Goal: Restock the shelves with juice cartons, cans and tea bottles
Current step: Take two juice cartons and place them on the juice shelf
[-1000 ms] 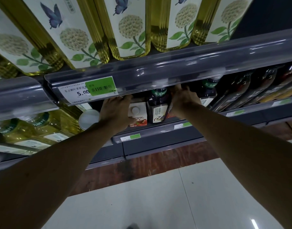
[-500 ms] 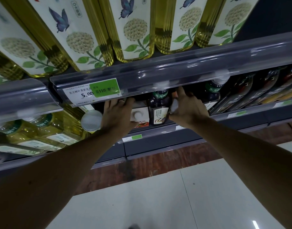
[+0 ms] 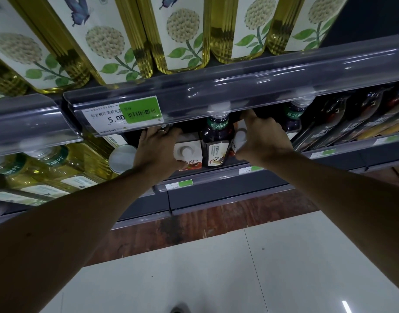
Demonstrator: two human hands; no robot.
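Shelf rail (image 3: 239, 91) above dark bottle (image 3: 216, 143)

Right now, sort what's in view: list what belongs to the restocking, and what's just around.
Job:
left hand on a white juice carton
right hand on a second carton
dark tea bottle between the two

Around:
yellow tea bottles on the shelf above
price tag
floor tiles
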